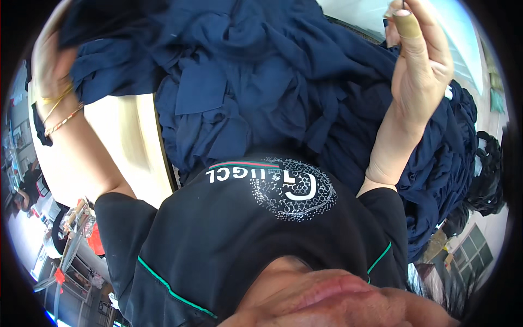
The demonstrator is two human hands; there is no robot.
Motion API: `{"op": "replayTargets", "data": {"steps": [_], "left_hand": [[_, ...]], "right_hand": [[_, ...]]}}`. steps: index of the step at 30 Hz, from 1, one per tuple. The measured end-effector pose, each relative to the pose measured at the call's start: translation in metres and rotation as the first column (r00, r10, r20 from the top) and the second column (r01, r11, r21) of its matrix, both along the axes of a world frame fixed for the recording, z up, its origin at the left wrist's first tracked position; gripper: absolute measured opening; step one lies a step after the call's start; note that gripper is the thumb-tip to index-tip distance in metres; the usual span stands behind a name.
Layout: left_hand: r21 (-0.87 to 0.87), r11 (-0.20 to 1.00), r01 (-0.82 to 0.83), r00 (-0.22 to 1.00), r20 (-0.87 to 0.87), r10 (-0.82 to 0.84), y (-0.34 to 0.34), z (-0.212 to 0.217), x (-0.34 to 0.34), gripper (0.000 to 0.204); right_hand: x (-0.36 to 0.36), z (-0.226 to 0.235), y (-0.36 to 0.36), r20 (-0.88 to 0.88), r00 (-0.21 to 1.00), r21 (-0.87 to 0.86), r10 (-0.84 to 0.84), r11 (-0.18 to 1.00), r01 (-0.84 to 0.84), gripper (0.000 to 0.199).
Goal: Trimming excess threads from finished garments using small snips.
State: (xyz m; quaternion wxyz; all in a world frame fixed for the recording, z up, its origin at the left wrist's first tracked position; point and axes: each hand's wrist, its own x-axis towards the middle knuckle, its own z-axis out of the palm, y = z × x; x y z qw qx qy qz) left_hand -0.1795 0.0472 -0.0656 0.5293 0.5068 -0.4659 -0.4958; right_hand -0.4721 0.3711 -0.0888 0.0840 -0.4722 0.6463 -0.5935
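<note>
Dark navy cloth [256, 82] lies in a big crumpled heap in front of me, with a flat, pocket-like square piece [200, 90] on it. At the upper left, my left hand [54, 62] is smeared by motion; its fingers seem closed on an edge of the navy cloth, which is blurred too. Two thin bands [60, 109] circle that wrist. My right hand [422, 65] is raised at the upper right, above the heap. Its thumb, wrapped in tan tape [407, 24], presses toward the fingers. A small dark thing shows at the fingertips, too little to name.
A pale wooden board [125, 131] is under my left forearm. A whitish surface [359, 16] extends behind the heap. More navy cloth [436, 191] hangs down at my right, beside a black bundle [486, 174]. Cluttered stands with a red item [94, 240] are at the lower left.
</note>
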Motion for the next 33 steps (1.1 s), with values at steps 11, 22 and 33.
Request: {"op": "replayTargets", "data": {"steps": [11, 22, 33], "left_hand": [[0.145, 0.133, 0.981, 0.164, -0.229, -0.959, 0.146, -0.025, -0.115, 0.021], [0.079, 0.361, 0.929, 0.367, -0.307, -0.878, 0.142, -0.071, -0.069, 0.022], [0.027, 0.473, 0.881, 0.468, -0.195, -0.862, 0.152, -0.093, -0.074, 0.031]], "right_hand": [[-0.031, -0.043, -0.006, 0.17, 0.948, 0.224, 0.269, 0.926, -0.303, 0.017], [-0.027, -0.057, -0.02, 0.116, 0.98, 0.073, 0.163, 0.982, -0.172, 0.017], [0.021, -0.018, -0.028, -0.448, 0.827, 0.163, 0.339, 0.941, -0.298, 0.042]]}}
